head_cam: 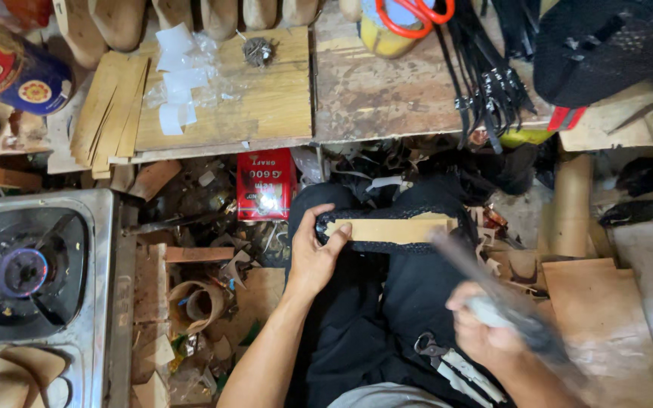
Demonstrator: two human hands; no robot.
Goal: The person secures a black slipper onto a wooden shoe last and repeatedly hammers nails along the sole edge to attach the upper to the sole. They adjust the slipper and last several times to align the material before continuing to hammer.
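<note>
Left hand [317,257]: it lies on the left end of the shoe piece [398,227], thumb on top of the tan strip, the other fingers curled around the black edge below. The grip is closed on that end and holds the piece steady on the knee.

Shoe piece: a long black mesh upper with a tan sole strip [387,230] laid on top of it. It rests on the person's lap, on the dark trousers, just below the bench edge.

Long axis: the piece runs left to right across the view, almost level. The held end is the left one; the right end is free.

Right hand [489,325]: it is lower and to the right of the piece, apart from it. The fingers are closed around a tool [493,291], which is blurred by motion; I cannot tell what kind of tool it is. Its long blurred body points up and left, toward the free right end of the strip.

Nearer hand: the left one touches the piece; the right one reaches it only through the tool.

Direction from right grip: the strip lies up and to the left of it.

Around: a red box [266,183] stands just left of the left hand; a gas stove [28,272] is well apart at the far left; pliers [455,366] lie on the lap near the right wrist.
</note>
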